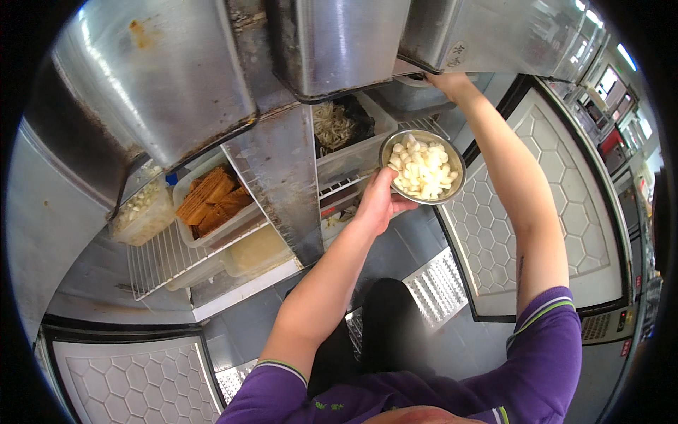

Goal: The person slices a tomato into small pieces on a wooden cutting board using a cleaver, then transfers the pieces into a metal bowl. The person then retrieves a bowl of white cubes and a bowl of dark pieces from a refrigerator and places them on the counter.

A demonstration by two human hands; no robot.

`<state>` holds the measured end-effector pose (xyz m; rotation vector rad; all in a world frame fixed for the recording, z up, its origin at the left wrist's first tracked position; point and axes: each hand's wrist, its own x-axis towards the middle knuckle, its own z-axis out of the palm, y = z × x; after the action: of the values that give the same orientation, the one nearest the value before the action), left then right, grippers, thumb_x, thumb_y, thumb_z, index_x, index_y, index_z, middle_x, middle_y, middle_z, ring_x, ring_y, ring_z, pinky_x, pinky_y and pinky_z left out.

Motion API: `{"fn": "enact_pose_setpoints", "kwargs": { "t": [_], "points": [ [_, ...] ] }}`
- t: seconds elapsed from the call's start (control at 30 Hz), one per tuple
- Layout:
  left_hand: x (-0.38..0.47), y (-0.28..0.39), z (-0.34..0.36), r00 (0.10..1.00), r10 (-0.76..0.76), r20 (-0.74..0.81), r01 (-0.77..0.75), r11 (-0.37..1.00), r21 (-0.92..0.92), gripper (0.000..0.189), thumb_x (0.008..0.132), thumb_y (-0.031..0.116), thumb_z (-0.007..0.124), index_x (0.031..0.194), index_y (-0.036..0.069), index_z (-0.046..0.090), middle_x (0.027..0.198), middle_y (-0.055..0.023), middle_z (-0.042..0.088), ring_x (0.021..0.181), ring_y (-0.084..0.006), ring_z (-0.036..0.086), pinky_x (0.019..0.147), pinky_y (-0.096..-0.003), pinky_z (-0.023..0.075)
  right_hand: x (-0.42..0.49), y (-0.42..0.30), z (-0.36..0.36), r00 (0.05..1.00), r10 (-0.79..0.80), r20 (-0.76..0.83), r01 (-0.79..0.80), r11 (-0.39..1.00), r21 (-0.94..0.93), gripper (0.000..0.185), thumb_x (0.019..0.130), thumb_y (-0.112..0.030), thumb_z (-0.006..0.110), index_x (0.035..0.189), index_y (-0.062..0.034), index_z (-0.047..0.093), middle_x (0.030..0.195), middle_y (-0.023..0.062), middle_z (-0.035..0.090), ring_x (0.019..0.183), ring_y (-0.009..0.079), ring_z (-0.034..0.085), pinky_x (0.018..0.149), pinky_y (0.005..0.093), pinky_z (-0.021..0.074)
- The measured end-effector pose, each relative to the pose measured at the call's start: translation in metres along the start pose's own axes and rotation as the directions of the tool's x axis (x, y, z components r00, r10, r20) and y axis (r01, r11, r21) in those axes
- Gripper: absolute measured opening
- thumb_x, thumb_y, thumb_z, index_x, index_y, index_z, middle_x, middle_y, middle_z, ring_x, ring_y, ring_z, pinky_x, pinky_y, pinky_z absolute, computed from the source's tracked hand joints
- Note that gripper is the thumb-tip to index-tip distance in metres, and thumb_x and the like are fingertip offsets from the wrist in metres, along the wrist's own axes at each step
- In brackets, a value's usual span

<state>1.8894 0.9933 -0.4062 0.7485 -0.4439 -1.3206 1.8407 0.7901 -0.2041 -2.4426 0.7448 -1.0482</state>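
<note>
My left hand (377,200) grips a round stainless-steel bowl (462,177) by its near left rim, thumb over the edge and fingers underneath. Pale, cream-coloured food pieces (422,167), perhaps peeled garlic cloves, fill the bowl. My right hand (447,85) reaches into the upper right of an open refrigerated cabinet, beside a grey tub (408,100). Its fingers are mostly hidden there, so whether they hold anything does not show. Left of the bowl, a translucent plastic bin (352,153) contains greyish shredded food (333,126) and a black plastic bag (362,123).
Large stainless-steel containers (339,53) overhang the cabinet. Left of its steel divider (283,175), a wire shelf (159,265) carries a tub of brown food slabs (214,199) and a tub of white pieces (140,212). Doors with hexagon-patterned panels stand open at right (551,212) and lower left (132,379).
</note>
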Motion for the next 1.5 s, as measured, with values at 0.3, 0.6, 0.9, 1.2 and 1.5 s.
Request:
{"fn": "enact_pose_setpoints", "kwargs": {
  "t": [0.3,0.6,0.9,1.2,1.5],
  "points": [
    [0.012,0.009,0.011,0.996,0.078,-0.043,-0.076,0.996,0.042,0.058,0.098,0.035,0.052,0.143,0.002,0.037,0.127,-0.0193,0.059,0.101,-0.0325,0.070,0.078,-0.0442,0.0641,-0.034,0.018,0.018,0.974,-0.130,-0.187,0.143,0.988,0.057,0.018,0.093,-0.015,0.069,0.103,0.0000,0.070,0.086,0.0072,0.070,0.079,0.0140,0.062,0.074,0.0318,0.0525],
    [0.023,0.011,0.021,0.993,0.098,-0.067,-0.092,0.992,0.089,0.052,0.097,0.034,0.053,0.136,0.003,0.038,0.123,-0.0181,0.059,0.099,-0.0295,0.070,0.074,-0.0409,0.0647,-0.145,0.008,0.019,0.913,-0.304,0.271,0.367,0.903,-0.223,0.021,0.081,-0.011,0.068,0.102,-0.0065,0.071,0.101,0.0143,0.066,0.092,0.0368,0.068,0.080,0.0436,0.0574],
    [0.031,0.001,0.026,0.996,0.074,-0.039,-0.072,0.996,0.045,0.053,0.097,0.033,0.051,0.138,0.005,0.035,0.127,-0.0177,0.057,0.103,-0.0285,0.069,0.078,-0.0422,0.0633,-0.153,0.009,-0.012,0.798,-0.364,0.479,0.556,0.752,-0.353,0.035,0.086,-0.021,0.071,0.121,-0.0179,0.071,0.132,0.0085,0.060,0.107,0.0325,0.064,0.088,0.0425,0.0576],
    [0.038,-0.014,0.018,1.000,-0.030,-0.006,0.031,0.998,0.049,0.051,0.097,0.034,0.049,0.138,0.005,0.040,0.127,-0.0163,0.058,0.105,-0.0298,0.068,0.078,-0.0442,0.0623,-0.121,0.007,-0.050,0.676,-0.269,0.686,0.481,0.866,-0.135,0.030,0.094,-0.029,0.067,0.119,-0.0146,0.075,0.141,0.0145,0.059,0.108,0.0367,0.069,0.094,0.0435,0.0557],
    [0.036,-0.023,0.027,0.996,-0.085,-0.028,0.088,0.988,0.127,0.047,0.098,0.035,0.048,0.135,0.006,0.044,0.124,-0.0153,0.061,0.101,-0.0289,0.069,0.076,-0.0459,0.0633,-0.099,0.036,-0.036,0.716,-0.217,0.663,0.305,0.952,-0.017,0.018,0.090,-0.018,0.067,0.093,-0.0021,0.074,0.121,0.0197,0.070,0.110,0.0343,0.068,0.098,0.0416,0.0527]
  ]
}}
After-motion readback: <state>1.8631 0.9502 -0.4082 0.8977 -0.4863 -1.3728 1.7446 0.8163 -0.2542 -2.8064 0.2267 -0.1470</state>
